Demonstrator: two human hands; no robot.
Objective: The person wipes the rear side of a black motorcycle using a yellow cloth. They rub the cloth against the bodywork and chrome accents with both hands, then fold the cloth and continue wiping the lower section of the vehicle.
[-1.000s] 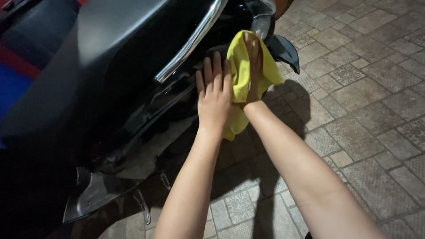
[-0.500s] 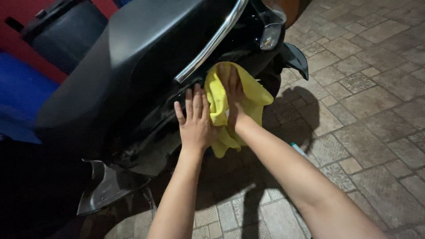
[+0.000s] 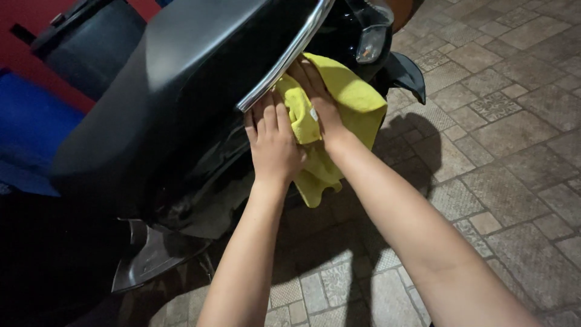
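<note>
Both hands press a yellow cloth (image 3: 339, 115) against the scooter's black side panel (image 3: 200, 163) under the chrome rail (image 3: 284, 57), left hand (image 3: 275, 142) flat at nine o'clock of the cloth, right hand (image 3: 318, 100) spread on it; wiping looks midway, the lower panel at seven o'clock seemingly untouched.

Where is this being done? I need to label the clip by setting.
Probably an outdoor paved yard or driveway, in dim light: patterned paving stones underfoot, a parked black scooter, and a red wall behind it.

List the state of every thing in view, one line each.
left hand: flat on the scooter's side panel, fingers under the chrome rail
right hand: pressing the yellow cloth
yellow cloth: bunched, draped against the scooter
chrome rail: shiny
tail light: unlit
</note>
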